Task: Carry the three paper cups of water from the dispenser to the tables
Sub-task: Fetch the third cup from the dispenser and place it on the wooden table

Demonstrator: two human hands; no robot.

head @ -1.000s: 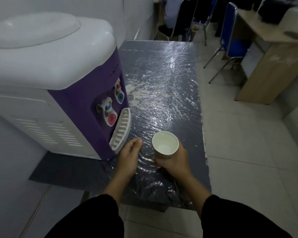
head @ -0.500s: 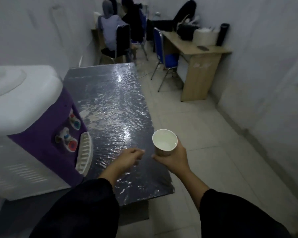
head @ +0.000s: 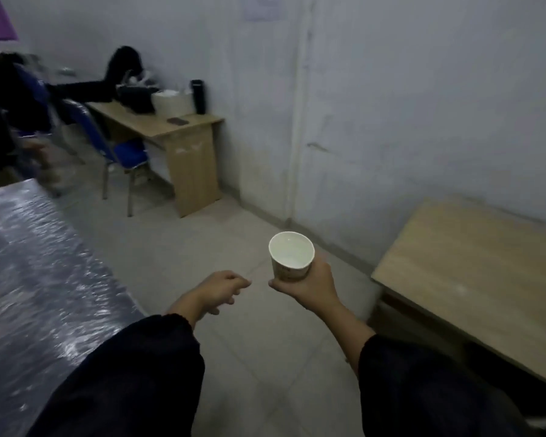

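The right hand (head: 309, 283) grips the cup (head: 291, 256) upright from below and behind, out over the floor (head: 234, 247). The left hand (head: 219, 290) hangs beside it, loosely curled, holding nothing. A bare wooden surface (head: 473, 266) stands just right; a desk (head: 183, 134) farther off.

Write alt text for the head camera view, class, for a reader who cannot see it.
A right hand holds an upright paper cup of water over a tiled floor, while the left hand hangs empty, loosely curled. A bare wooden table stands at right, a plastic-covered table at left, a cluttered desk behind.
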